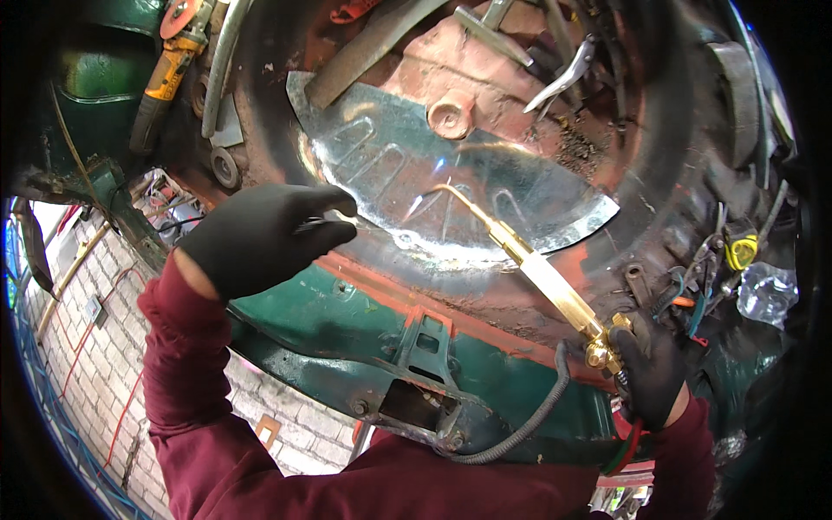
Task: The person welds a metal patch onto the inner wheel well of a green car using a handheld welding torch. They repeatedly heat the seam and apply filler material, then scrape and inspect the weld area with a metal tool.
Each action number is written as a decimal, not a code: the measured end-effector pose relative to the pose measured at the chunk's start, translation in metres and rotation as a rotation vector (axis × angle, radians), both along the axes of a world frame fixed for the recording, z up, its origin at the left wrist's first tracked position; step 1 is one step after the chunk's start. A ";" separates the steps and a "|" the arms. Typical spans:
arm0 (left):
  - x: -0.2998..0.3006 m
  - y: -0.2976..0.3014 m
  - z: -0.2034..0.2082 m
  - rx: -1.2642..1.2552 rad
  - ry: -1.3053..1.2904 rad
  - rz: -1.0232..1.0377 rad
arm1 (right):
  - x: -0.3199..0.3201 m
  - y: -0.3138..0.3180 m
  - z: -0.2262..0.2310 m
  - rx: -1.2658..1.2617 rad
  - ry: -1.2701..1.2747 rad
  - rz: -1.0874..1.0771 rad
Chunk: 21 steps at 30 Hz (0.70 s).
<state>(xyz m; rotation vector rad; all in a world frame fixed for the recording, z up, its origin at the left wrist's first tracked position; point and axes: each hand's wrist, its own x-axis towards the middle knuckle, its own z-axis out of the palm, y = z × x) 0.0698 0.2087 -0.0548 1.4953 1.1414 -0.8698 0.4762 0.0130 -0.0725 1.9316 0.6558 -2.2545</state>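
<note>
My right hand (654,368), in a black glove, is wrapped around the rear of a brass welding torch (555,286). Its bent tip points at a curved sheet-metal patch (468,191) with pressed ribs, and a small pale flame (422,204) shows just off the tip. Over the patch's left edge, my gloved left hand (277,234) pinches a thin metal rod (377,228), only partly visible, that reaches toward the bright seam (416,247). This seam runs along the patch's near edge, where it meets a dark, round recess in the green and red-primed vehicle body (520,381).
An angle grinder (169,74) lies at the upper left. Long-handled tools and locking pliers (563,74) rest across the far side. A yellow tape measure (741,251), cables and a clear plastic piece (767,295) sit at right. A corrugated conduit (542,416) curves below the torch.
</note>
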 end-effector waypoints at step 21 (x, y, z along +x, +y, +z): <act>0.022 -0.085 0.207 1.106 -0.451 0.009 | 0.038 -0.113 0.168 0.678 -0.441 -0.493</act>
